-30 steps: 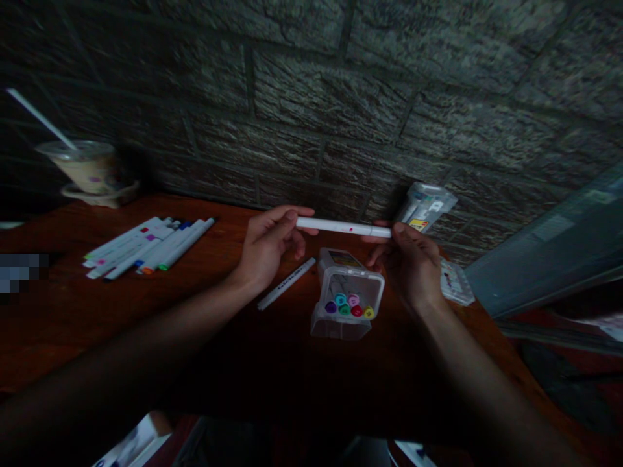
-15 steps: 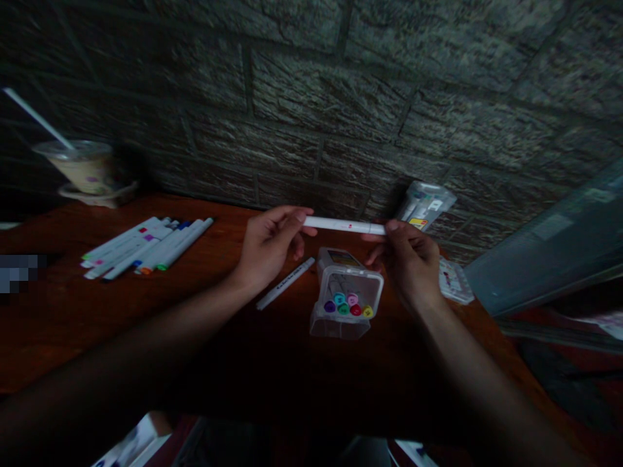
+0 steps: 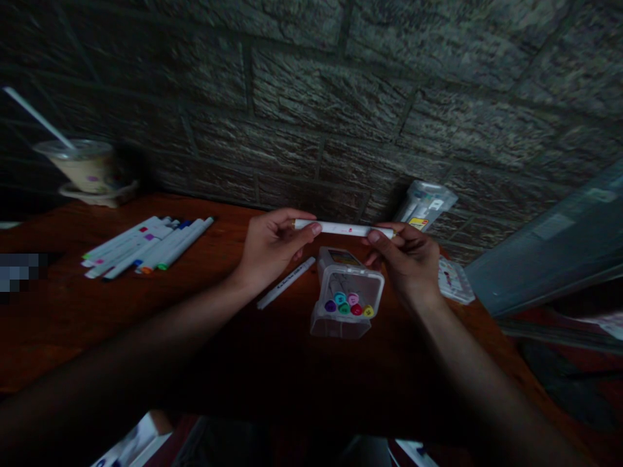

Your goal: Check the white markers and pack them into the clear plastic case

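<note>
A white marker (image 3: 343, 228) with yellowish ends lies level between my hands, above the table. My left hand (image 3: 272, 250) pinches its left part, thumb on top. The right end is closed in the fingers of my right hand (image 3: 409, 256). Just below stands a clear plastic case (image 3: 324, 269), its open end facing me, with several markers (image 3: 344, 309) inside showing purple, green, red, yellow, blue and pink ends. Another white marker (image 3: 286, 283) with dark lettering rests on the table, left of the case.
Several white markers (image 3: 150, 246) lie in a pile at the left. A drink cup (image 3: 85, 168) with a straw stands behind them. Against the stone wall (image 3: 302, 97) is a second clear case (image 3: 423, 204); a clear lid-like piece (image 3: 456, 280) lies at the table's right edge.
The marker has shifted slightly in my fingers, and both its ends now show. Each thumb has moved further in along the barrel. The things on the table have not moved.
</note>
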Demonstrator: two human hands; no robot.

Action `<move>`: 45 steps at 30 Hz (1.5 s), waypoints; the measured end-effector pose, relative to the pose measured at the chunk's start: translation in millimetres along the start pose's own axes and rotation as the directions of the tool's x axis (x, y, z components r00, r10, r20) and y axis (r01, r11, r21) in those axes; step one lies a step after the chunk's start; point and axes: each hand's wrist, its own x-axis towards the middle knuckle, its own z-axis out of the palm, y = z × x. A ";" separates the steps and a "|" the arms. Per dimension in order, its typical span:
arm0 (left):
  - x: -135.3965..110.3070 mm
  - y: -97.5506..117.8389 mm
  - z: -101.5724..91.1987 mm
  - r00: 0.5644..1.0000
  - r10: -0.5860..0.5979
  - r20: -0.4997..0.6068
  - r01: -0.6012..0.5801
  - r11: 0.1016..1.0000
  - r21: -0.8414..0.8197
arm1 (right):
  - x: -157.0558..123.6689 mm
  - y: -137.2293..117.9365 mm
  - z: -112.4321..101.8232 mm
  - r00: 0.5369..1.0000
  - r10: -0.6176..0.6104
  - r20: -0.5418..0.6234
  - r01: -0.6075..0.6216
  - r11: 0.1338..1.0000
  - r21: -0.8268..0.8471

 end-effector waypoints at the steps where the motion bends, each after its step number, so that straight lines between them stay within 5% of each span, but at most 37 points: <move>1: -0.6 0.7 0.2 1.000 -0.004 0.002 0.004 1.000 0.011 | -0.2 0.2 0.1 1.000 -0.002 0.001 0.002 1.000 -0.007; 16: -1.8 3.6 1.5 1.000 0.005 0.024 -0.006 1.000 0.024 | -1.1 1.9 1.6 1.000 -0.015 0.003 0.015 1.000 -0.020; 45: 1.9 6.3 1.3 0.991 -0.136 0.000 0.131 0.948 -0.289 | 0.2 -4.8 -0.9 0.995 0.090 0.043 -0.096 0.982 0.165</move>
